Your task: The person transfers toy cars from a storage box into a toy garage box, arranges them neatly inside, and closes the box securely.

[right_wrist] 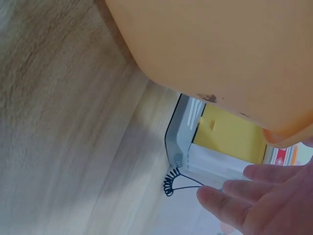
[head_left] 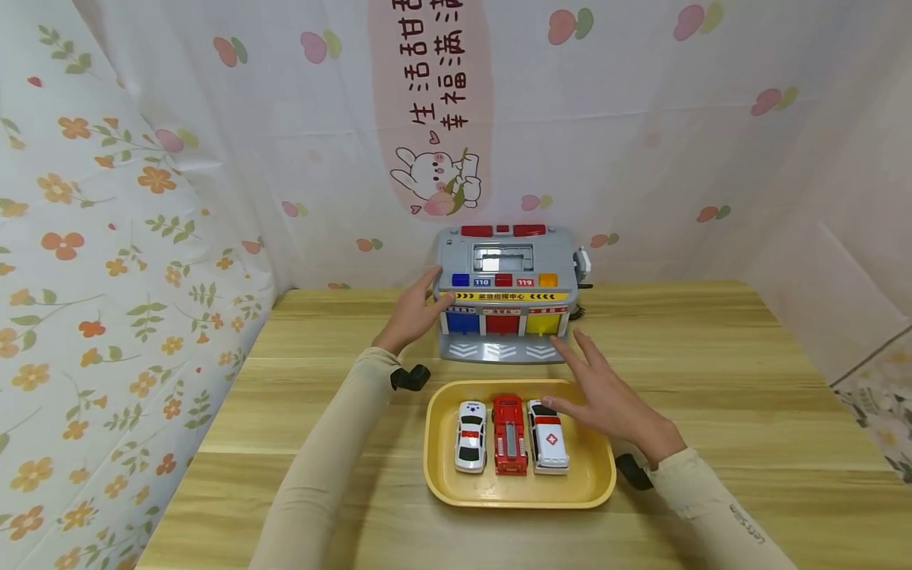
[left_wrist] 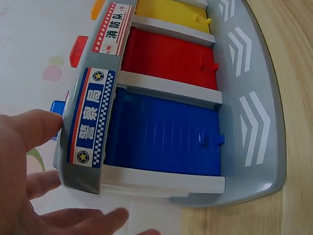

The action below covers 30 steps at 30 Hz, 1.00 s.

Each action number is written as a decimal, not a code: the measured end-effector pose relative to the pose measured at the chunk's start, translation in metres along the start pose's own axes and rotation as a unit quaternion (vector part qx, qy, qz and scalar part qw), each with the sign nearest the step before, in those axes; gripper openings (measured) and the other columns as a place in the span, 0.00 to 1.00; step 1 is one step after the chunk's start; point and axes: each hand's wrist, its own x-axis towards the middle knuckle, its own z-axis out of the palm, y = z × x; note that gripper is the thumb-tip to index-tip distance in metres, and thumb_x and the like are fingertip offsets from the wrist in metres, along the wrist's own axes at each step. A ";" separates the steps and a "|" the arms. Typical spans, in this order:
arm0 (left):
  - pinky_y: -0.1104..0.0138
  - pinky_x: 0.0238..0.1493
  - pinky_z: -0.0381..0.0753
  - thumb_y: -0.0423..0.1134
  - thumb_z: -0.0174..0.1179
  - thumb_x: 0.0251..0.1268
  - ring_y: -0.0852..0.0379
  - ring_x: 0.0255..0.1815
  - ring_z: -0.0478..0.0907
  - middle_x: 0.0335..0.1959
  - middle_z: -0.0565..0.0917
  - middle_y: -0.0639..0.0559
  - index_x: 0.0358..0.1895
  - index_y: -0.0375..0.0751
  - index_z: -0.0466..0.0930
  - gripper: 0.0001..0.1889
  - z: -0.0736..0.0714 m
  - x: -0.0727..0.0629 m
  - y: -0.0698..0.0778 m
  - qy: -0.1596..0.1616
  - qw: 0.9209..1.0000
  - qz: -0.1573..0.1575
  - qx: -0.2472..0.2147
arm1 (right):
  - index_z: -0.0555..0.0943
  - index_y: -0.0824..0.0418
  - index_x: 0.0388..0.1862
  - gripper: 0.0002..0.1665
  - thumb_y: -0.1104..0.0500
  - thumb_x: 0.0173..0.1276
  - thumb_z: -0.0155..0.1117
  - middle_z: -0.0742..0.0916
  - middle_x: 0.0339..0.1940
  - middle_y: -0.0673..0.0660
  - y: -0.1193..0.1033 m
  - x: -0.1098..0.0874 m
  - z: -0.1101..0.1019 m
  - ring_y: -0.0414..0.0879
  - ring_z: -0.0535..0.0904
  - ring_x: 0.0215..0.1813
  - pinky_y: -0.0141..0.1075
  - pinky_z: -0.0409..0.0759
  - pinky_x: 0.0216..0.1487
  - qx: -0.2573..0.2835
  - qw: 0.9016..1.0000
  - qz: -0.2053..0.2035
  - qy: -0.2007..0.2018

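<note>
A grey toy rescue station (head_left: 456,261) stands at the table's back, with a blue door (left_wrist: 161,132), a red door (left_wrist: 168,58) and a yellow door (head_left: 543,324) along its front. My left hand (head_left: 413,313) is at its left end, fingers spread and thumb right at the front top edge. In front sits a yellow tray (head_left: 520,504) holding a white police car (head_left: 470,437), a red fire truck (head_left: 509,435) and a white ambulance (head_left: 550,451). Over the tray's right side hovers my right hand (head_left: 614,400), fingers extended, its thumb overlapping the ambulance's front end in the head view.
A black coiled cord (right_wrist: 168,183) hangs at the station's right end, below a grey attachment (head_left: 583,263). Behind the wooden table (head_left: 712,380) hangs a printed cloth (head_left: 627,158), and a flowered curtain (head_left: 107,261) borders the left side.
</note>
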 end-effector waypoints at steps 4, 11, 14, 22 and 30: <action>0.50 0.77 0.68 0.54 0.52 0.76 0.39 0.78 0.64 0.83 0.55 0.48 0.81 0.53 0.52 0.36 0.001 0.004 -0.003 -0.004 1.000 -0.005 -0.028 | 0.49 0.46 0.84 0.59 0.32 0.63 0.67 0.48 0.84 0.69 -0.001 -0.001 -0.001 0.74 0.51 0.80 0.72 0.67 0.67 0.006 1.000 0.005 -0.006; 0.48 0.74 0.72 0.54 0.54 0.74 0.37 0.76 0.66 0.83 0.55 0.48 0.81 0.56 0.54 0.35 0.001 0.008 -0.002 -0.005 0.998 -0.017 -0.054 | 0.49 0.46 0.84 0.58 0.34 0.63 0.68 0.48 0.84 0.68 0.000 -0.002 -0.001 0.75 0.53 0.79 0.73 0.68 0.66 0.008 1.000 0.006 -0.012; 0.48 0.73 0.73 0.52 0.55 0.75 0.36 0.76 0.66 0.83 0.55 0.48 0.80 0.55 0.55 0.35 0.001 0.009 -0.001 -0.003 0.998 -0.017 -0.058 | 0.50 0.47 0.83 0.57 0.34 0.64 0.67 0.49 0.84 0.68 0.000 -0.002 -0.002 0.75 0.54 0.79 0.72 0.69 0.65 0.011 1.000 0.001 -0.009; 0.50 0.73 0.72 0.52 0.56 0.74 0.38 0.77 0.65 0.82 0.57 0.47 0.80 0.56 0.56 0.34 0.002 0.009 -0.001 0.001 0.998 -0.014 -0.061 | 0.57 0.57 0.81 0.49 0.44 0.69 0.67 0.57 0.81 0.70 0.006 0.008 -0.007 0.72 0.59 0.78 0.71 0.67 0.69 0.030 0.998 -0.037 0.029; 0.50 0.74 0.72 0.55 0.57 0.73 0.42 0.79 0.63 0.82 0.58 0.48 0.79 0.61 0.57 0.35 0.002 0.012 -0.007 0.000 0.998 -0.026 -0.056 | 0.71 0.65 0.72 0.33 0.62 0.69 0.67 0.75 0.71 0.68 0.018 0.024 -0.016 0.65 0.73 0.69 0.60 0.83 0.57 0.086 0.981 -0.107 0.140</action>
